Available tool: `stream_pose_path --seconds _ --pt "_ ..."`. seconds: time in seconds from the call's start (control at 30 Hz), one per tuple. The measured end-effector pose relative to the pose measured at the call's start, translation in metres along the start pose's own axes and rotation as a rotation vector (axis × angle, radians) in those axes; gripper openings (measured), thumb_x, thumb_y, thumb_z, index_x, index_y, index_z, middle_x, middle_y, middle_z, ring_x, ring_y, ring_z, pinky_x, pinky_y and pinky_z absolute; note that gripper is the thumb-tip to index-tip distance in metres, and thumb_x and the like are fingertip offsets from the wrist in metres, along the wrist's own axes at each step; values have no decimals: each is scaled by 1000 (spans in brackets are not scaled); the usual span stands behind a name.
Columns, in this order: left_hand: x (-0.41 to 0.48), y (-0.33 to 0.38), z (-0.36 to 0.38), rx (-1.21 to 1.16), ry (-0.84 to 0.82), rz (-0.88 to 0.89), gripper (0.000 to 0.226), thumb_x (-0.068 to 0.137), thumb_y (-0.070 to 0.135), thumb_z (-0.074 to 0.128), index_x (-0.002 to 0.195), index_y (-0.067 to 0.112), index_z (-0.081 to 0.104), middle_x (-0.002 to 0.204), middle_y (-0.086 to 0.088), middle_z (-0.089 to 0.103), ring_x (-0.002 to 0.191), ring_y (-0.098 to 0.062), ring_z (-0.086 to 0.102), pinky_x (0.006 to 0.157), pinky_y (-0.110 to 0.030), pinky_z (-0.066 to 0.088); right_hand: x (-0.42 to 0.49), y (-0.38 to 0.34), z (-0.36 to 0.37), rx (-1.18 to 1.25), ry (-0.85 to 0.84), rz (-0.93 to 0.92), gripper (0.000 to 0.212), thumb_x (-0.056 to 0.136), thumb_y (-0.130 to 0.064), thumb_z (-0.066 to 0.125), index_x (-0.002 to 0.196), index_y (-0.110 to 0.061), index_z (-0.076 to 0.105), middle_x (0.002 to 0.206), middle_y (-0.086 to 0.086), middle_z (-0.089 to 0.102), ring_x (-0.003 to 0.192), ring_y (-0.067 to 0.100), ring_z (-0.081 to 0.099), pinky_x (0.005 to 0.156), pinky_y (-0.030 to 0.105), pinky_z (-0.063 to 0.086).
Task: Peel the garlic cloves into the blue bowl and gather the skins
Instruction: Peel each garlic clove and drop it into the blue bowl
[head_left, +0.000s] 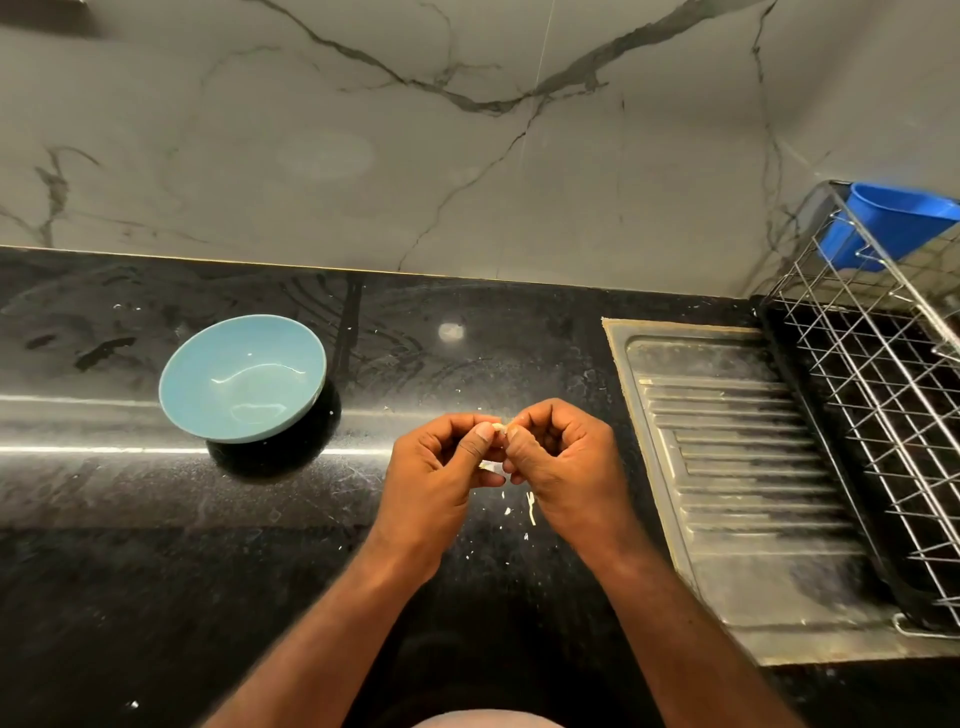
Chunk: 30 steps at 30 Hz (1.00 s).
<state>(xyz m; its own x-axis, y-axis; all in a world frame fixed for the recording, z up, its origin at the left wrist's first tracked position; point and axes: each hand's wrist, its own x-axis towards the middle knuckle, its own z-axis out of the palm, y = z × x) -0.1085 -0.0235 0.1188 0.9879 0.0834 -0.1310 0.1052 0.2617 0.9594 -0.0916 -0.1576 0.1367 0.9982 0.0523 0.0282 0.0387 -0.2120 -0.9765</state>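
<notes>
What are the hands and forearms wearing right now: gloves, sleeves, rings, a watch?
Nothing visible. The left hand and right hand are bare, with no gloves or rings showing. The forearms are bare too: no sleeves, watch or bracelet down to the frame's bottom edge.

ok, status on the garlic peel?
Left hand and right hand pinch one garlic clove. Blue bowl empty, to their left. Skin bits on counter. Nothing blocking.

A wire rack (878, 395) holding a blue tub (893, 223) stands beside the steel drainboard (737, 467).

Single head-worn wide-angle view, facing forward-down, close over countertop (156, 571), wall (363, 156) beyond.
</notes>
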Motion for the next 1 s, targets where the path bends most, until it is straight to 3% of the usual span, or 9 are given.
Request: stream_pose_path --seconds 0.1,0.2,0.27,0.33,0.43,0.53,0.63,0.73,1.0 --pt "0 -2 0 -71 24 -66 14 94 11 60 98 2 70 93 -16 73 85 -23 71 66 -29 58 1 3 -3 55 33 53 12 90 -2 63 78 -5 63 63 8 66 57 18 63 55 32 55" --pt "0 -3 0 -104 44 -105 14 93 12 61 96 2 70 94 -19 72 83 -20 70 64 -27 57 -1 11 -10 13 59 69 24 94 -3 55 71 -5 61 61 5 62 55 15 59 53 31 50" --pt "0 -4 0 -133 55 -131 12 92 11 62 93 2 70 91 -18 71 79 -18 68 62 -25 57 -4 19 -17 -149 54 75 26 94 -12 61 68 -9 60 60 5 62 54 11 56 55 31 48" --pt "0 -5 -2 -147 62 -152 12 91 12 62 92 2 70 89 -16 70 78 -18 68 62 -24 57 -7 29 -24 -368 0 107 20 89 -16 69 71 -18 62 63 -2 63 55 3 55 54 20 45" --pt "-1 -7 -2 -173 59 -180 15 87 18 66 90 4 70 87 -13 70 79 -18 67 62 -24 56 -7 39 -30 -521 -66 138 19 87 -10 69 82 -29 65 77 -11 66 68 2 61 63 15 45" --pt "-1 -8 -2 -165 51 -195 19 83 22 67 91 5 70 91 -13 72 81 -18 67 63 -24 56 -6 28 -30 -444 -23 113 15 88 -13 70 84 -27 70 75 -10 69 69 2 63 62 17 49" --pt "-3 -7 -1 -95 28 -130 17 87 20 66 95 6 71 96 -15 73 85 -19 67 65 -24 56 -8 5 -20 -196 -95 126 4 87 -22 74 91 -20 74 78 -3 73 72 7 69 65 20 55" --pt "-6 -6 -1 44 16 43 18 84 26 66 94 12 71 91 -6 73 84 -19 68 70 -28 57 -11 -6 -7 43 -90 157 25 80 -32 75 95 -12 73 81 3 75 73 16 72 64 26 57" --pt "-10 -8 -1 375 47 356 9 89 20 65 94 24 71 89 8 69 86 -17 69 71 -26 56 -15 -8 1 212 18 137 7 90 -10 68 94 -12 73 81 5 75 74 19 72 63 27 57"
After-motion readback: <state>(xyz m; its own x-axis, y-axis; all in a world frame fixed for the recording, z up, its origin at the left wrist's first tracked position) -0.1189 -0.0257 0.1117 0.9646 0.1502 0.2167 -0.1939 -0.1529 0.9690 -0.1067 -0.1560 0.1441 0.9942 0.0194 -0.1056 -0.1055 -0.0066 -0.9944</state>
